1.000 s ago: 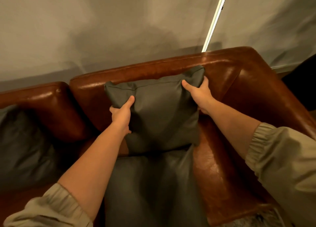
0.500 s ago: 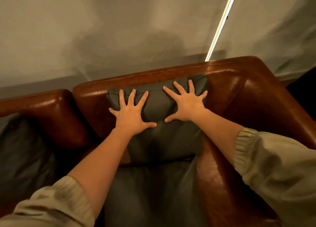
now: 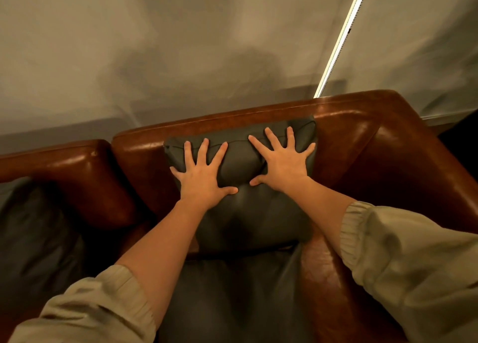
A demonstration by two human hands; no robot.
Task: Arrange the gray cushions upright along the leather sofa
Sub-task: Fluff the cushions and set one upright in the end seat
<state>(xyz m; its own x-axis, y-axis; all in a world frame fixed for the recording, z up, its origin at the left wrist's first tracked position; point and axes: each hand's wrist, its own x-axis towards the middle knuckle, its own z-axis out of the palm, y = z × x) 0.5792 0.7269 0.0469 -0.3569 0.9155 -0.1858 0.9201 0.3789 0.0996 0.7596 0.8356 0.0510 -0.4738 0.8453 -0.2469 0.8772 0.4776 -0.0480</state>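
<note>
A gray cushion (image 3: 253, 221) stands upright against the backrest of the brown leather sofa (image 3: 362, 141), at its right end. My left hand (image 3: 201, 174) lies flat on the cushion's upper left part, fingers spread. My right hand (image 3: 282, 161) presses flat on its upper right part, fingers spread too. Neither hand grips anything. Below it a second gray cushion (image 3: 232, 298) lies flat on the seat. A third gray cushion (image 3: 31, 239) rests on the seat at the far left, partly out of view.
The sofa's right armrest (image 3: 413, 187) rises close beside the upright cushion. A second backrest section (image 3: 64, 172) continues to the left. Behind the sofa hangs a pale curtain (image 3: 181, 45) with a bright strip of light (image 3: 341, 37).
One second ago both hands pinched the cushion's top corners. They have let go and now press flat, open, against its face, pushing it back into the backrest.
</note>
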